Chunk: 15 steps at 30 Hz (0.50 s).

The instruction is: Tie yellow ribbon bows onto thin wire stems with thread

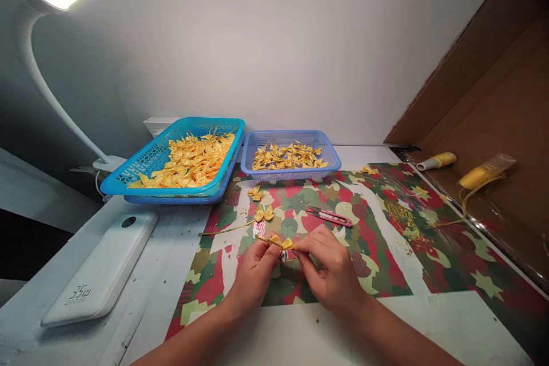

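The yellow bow (283,242) lies crosswise between left hand (256,267) and right hand (326,264), 1 side pinched by each, toward the desk (283,337) front.

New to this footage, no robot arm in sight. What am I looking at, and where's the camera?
No machine here: just a person's two bare hands. The single picture comes from a camera worn on the head, looking forward and down. The left hand and right hand pinch a small yellow satin-ribbon bow, with a small shiny piece just below it. A red, green and cream patterned sheet partly covers a white table. On the sheet lie loose yellow bows and pink-handled metal snips. Behind stand a turquoise plastic basket and a smaller periwinkle plastic basket, both holding yellow bows. A white rectangular power bank lies at the left.
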Each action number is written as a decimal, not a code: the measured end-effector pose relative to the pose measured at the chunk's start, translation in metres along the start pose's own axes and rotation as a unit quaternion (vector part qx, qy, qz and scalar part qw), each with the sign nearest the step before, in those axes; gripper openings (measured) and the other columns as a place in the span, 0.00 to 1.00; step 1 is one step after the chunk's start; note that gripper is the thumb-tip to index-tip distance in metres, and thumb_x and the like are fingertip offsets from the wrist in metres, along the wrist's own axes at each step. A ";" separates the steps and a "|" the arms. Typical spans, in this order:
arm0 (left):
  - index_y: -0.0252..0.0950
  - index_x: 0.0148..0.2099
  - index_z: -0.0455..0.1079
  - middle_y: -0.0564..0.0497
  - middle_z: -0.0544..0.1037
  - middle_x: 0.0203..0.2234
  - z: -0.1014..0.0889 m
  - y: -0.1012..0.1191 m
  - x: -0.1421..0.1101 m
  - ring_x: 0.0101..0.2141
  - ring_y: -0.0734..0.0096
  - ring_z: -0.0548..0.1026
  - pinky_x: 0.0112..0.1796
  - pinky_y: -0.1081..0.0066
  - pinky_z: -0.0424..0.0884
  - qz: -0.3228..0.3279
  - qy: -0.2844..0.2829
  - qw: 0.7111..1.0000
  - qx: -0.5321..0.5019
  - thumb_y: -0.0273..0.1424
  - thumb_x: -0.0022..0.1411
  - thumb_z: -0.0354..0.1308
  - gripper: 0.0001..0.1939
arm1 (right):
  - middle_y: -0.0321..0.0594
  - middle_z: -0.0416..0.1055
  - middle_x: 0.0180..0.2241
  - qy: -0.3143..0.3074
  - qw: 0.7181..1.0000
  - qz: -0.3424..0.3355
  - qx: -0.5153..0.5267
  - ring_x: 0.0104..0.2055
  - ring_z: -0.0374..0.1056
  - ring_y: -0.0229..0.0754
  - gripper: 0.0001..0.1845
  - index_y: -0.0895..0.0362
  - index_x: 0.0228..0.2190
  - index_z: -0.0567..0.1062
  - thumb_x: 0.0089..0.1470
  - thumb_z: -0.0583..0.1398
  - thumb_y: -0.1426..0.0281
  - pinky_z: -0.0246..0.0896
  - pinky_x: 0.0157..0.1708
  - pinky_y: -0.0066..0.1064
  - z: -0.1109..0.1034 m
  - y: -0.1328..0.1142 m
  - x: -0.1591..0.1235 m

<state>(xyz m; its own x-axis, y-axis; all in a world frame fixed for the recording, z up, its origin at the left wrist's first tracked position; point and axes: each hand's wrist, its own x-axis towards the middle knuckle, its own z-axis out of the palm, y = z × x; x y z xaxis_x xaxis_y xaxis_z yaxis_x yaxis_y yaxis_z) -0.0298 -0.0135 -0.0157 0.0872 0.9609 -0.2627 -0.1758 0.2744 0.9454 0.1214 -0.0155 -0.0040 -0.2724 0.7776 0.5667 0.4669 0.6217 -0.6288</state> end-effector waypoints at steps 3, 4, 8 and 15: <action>0.35 0.25 0.64 0.58 0.58 0.18 -0.001 -0.001 0.001 0.21 0.77 0.55 0.23 0.75 0.53 -0.005 0.003 1.000 0.009 0.44 0.49 0.61 0.18 | 0.38 0.70 0.24 0.003 1.000 -0.005 -0.008 0.29 0.61 0.40 0.11 0.56 0.30 0.73 0.57 0.54 0.79 0.59 0.29 0.32 0.000 -0.001 0.000; 0.35 0.25 0.64 0.58 0.59 0.18 -0.001 -0.002 0.001 0.21 0.77 0.55 0.23 0.75 0.53 -0.006 0.005 1.000 0.008 0.45 0.49 0.62 0.18 | 0.38 0.70 0.24 0.009 1.000 -0.001 -0.003 0.28 0.61 0.40 0.11 0.56 0.29 0.73 0.57 0.54 0.79 0.59 0.29 0.32 0.001 -0.001 0.000; 0.34 0.25 0.65 0.57 0.62 0.19 -0.001 -0.003 0.002 0.21 0.77 0.58 0.23 0.75 0.56 -0.006 0.007 1.000 -0.012 0.46 0.48 0.63 0.19 | 0.35 0.72 0.23 0.023 0.996 0.074 0.053 0.27 0.63 0.39 0.10 0.55 0.26 0.73 0.56 0.56 0.77 0.60 0.32 0.33 0.005 -0.004 0.001; 0.34 0.27 0.68 0.58 0.63 0.17 0.002 0.000 0.001 0.21 0.77 0.57 0.24 0.75 0.58 0.016 -0.005 1.000 -0.018 0.47 0.48 0.64 0.20 | 0.37 0.74 0.25 -0.003 0.964 0.208 0.163 0.29 0.66 0.39 0.10 0.57 0.26 0.76 0.56 0.57 0.71 0.60 0.31 0.30 0.013 -0.002 -0.002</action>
<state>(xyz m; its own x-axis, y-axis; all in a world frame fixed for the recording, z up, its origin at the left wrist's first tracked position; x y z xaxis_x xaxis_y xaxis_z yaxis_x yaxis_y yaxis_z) -0.0276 -0.0127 -0.0160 0.0904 0.9687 -0.2313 -0.2138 0.2457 0.9455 0.1098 -0.0173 -0.0113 -0.1234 0.9661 0.2267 0.2477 0.2512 -0.9357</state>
